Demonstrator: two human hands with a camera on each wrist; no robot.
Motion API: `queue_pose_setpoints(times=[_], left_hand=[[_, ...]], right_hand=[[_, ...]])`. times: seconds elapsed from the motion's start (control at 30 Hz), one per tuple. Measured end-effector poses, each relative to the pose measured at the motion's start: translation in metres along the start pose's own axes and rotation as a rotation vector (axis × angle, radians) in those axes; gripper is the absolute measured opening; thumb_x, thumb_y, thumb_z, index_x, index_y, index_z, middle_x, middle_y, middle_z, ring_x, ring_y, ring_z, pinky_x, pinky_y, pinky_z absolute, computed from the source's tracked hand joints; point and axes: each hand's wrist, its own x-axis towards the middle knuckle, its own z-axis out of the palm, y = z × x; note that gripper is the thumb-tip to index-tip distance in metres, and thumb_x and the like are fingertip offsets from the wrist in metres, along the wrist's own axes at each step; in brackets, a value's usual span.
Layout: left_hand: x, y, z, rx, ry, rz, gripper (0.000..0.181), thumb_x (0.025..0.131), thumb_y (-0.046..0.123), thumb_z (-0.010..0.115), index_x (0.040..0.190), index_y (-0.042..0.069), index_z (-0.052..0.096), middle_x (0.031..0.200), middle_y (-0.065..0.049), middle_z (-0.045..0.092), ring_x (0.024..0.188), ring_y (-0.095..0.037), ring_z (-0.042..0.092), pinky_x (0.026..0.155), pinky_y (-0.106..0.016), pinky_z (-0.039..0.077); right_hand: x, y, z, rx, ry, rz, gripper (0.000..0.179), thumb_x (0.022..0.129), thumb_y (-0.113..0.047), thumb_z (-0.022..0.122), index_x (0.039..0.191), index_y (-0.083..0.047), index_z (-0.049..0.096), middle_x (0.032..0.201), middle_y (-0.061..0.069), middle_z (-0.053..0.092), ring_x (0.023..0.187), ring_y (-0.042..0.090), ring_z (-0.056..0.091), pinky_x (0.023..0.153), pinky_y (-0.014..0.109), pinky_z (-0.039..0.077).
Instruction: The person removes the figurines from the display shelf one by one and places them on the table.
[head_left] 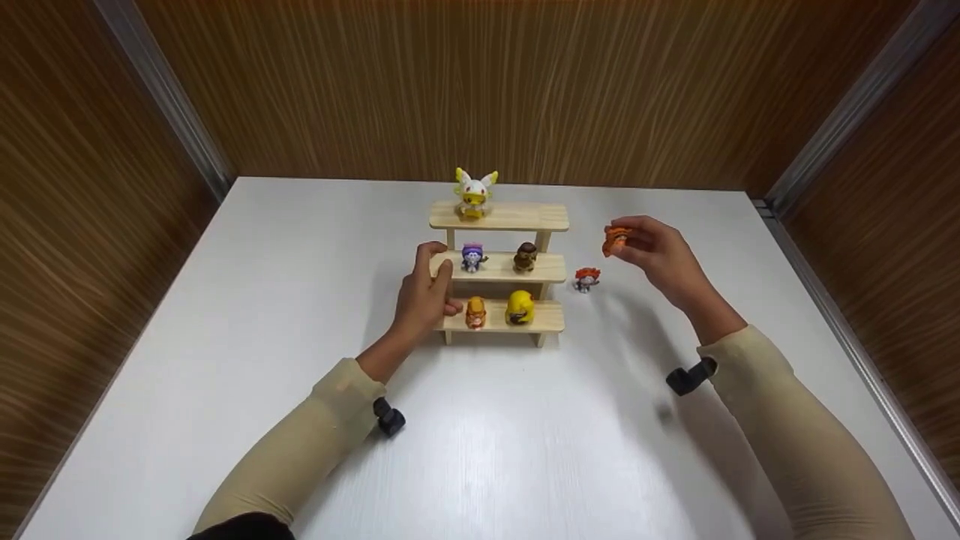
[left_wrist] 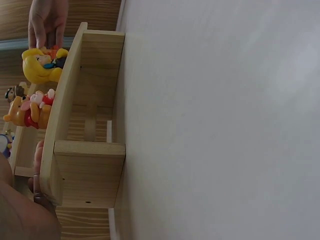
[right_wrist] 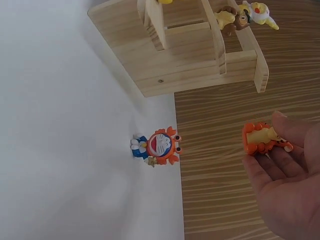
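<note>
My right hand [head_left: 660, 259] holds an orange tiger figurine [right_wrist: 260, 137] between thumb and fingers, raised to the right of a three-tier wooden display shelf [head_left: 499, 216]. Below that hand, a Doraemon figurine with an orange crab hat [right_wrist: 157, 145] stands on the table. My left hand [head_left: 426, 289] is at the shelf's left end, fingers curled about the ends of the lower boards. Closest to it are a Winnie-the-Pooh figurine [left_wrist: 30, 110] on the bottom board and a purple-hatted figurine [head_left: 472, 257] on the middle one.
A yellow-haired figurine [head_left: 520, 307] stands on the bottom board, a brown figurine [head_left: 525, 257] on the middle one. On top, at the left, is a white-and-yellow eared figurine [head_left: 475, 193]. Wood-grain panels [head_left: 480, 90] enclose the white table [head_left: 480, 450] at back and sides.
</note>
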Motion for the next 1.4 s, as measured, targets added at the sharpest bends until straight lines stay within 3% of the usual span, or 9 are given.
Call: queue_pose_setpoints(times=[0.5,0.8,1.1,1.4], left_hand=[[-0.001,0.000,0.000,0.007,0.003,0.011,0.031,0.112,0.033,0.045,0.142,0.022,0.044,0.059,-0.009,0.061,0.056,-0.022,0.072,0.055,-0.033,0.061],[-0.001,-0.001,0.000,-0.011,-0.006,0.022,0.031,0.112,0.033,0.044,0.142,0.023,0.044,0.063,-0.009,0.061,0.057,-0.022,0.072,0.058,-0.035,0.062],[0.000,-0.001,0.000,-0.017,-0.007,0.026,0.031,0.112,0.032,0.045,0.141,0.023,0.044,0.061,-0.009,0.061,0.055,-0.022,0.071,0.056,-0.034,0.061],[0.001,-0.001,0.000,0.007,0.006,0.015,0.030,0.112,0.032,0.045,0.140,0.023,0.045,0.057,-0.007,0.059,0.053,-0.020,0.071,0.055,-0.034,0.061]], right_hand=[[0.000,0.020,-0.004,0.040,0.002,0.085,0.042,0.103,-0.010,0.065,0.144,-0.007,0.053,0.138,0.016,0.061,0.116,0.019,0.065,0.094,0.015,0.053],[0.003,0.037,-0.006,0.049,-0.015,0.089,0.046,0.104,-0.006,0.061,0.148,0.000,0.047,0.143,0.023,0.056,0.118,0.018,0.064,0.093,0.013,0.053],[0.004,0.047,-0.004,0.062,-0.043,0.110,0.046,0.104,-0.005,0.062,0.147,0.002,0.047,0.144,0.026,0.054,0.113,0.014,0.065,0.101,0.026,0.055],[0.004,0.056,-0.001,0.058,-0.060,0.113,0.045,0.103,-0.003,0.063,0.145,0.003,0.048,0.142,0.027,0.055,0.111,0.013,0.065,0.099,0.026,0.055]])
